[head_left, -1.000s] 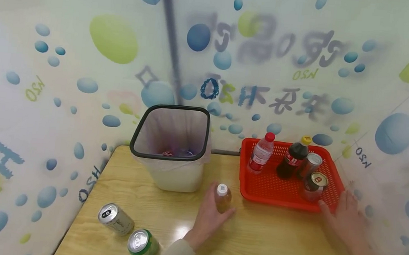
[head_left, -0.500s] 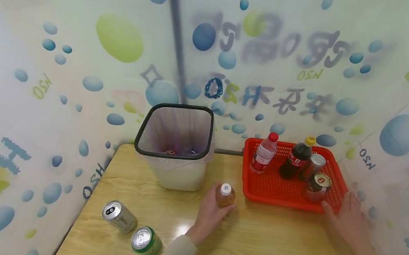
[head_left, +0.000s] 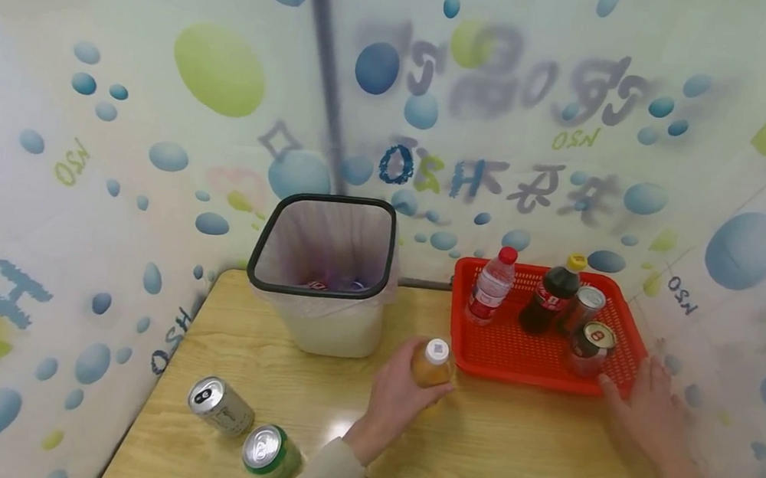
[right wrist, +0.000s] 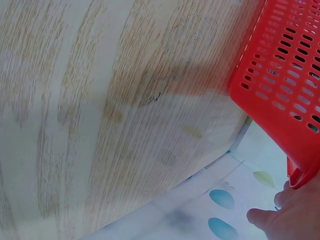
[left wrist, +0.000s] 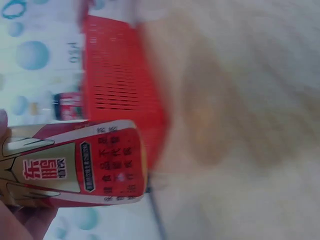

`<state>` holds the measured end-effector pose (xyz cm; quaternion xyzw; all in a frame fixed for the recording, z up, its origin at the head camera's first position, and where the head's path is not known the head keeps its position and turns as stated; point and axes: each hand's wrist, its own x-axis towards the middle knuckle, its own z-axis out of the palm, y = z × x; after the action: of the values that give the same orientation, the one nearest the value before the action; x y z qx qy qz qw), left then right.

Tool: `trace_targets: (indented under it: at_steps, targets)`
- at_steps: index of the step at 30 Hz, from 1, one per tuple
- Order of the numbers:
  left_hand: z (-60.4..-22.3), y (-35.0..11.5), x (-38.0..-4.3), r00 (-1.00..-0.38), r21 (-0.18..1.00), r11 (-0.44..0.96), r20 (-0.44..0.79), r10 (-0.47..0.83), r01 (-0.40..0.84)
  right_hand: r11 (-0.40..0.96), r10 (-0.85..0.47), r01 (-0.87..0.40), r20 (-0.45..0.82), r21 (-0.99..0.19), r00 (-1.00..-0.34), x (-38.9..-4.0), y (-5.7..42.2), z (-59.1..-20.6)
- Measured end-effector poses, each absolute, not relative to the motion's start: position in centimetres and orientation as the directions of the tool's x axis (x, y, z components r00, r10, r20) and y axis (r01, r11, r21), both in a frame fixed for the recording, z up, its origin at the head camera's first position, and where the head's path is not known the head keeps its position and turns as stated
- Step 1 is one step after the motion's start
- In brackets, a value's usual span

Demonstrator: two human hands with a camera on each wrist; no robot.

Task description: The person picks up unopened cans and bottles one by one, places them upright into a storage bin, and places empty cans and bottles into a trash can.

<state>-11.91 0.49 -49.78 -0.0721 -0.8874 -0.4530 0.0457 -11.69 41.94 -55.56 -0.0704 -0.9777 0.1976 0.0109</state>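
My left hand [head_left: 399, 394] grips a small bottle [head_left: 432, 363] with a white cap and an amber body, in front of the red basket [head_left: 515, 375]. In the left wrist view the red and gold label of the bottle [left wrist: 75, 165] shows, and its base stands off the tabletop, with a blurred shadow below. My right hand [head_left: 656, 419] holds the basket's front right corner, thumb at the front rim and fingers along the right side. In the right wrist view, fingertips of the right hand [right wrist: 290, 215] lie just under the rim of the slotted basket [right wrist: 270, 125].
The basket holds a red-capped bottle [head_left: 490, 288], a cola bottle [head_left: 549, 297] and two cans, one dark [head_left: 590, 347], one silver [head_left: 582, 308]. A lined bin [head_left: 333, 326] stands to its left. A grey can [head_left: 221, 407] and a green can [head_left: 274, 455] sit front left.
My left hand has moved a little right, toward the basket, with the bottle, which is now up off the table. The right hand stays at the basket corner.
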Motion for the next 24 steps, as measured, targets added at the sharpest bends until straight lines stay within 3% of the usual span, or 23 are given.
trace_targets:
  at_steps: [13, 24]
  targets:
    - [-42.3, 3.6, -13.0, -0.968, 0.831, 0.504, 0.153, 0.2, 0.235, 0.908, 0.155, 0.143, -0.003, -0.394, -0.988, -11.4, 41.5, -55.4]
    - [-42.1, 7.1, -15.5, -0.939, 0.817, 0.475, 0.223, 0.262, 0.326, 0.907, 0.156, 0.148, -0.01, -0.394, -0.988, -11.5, 41.4, -55.0]
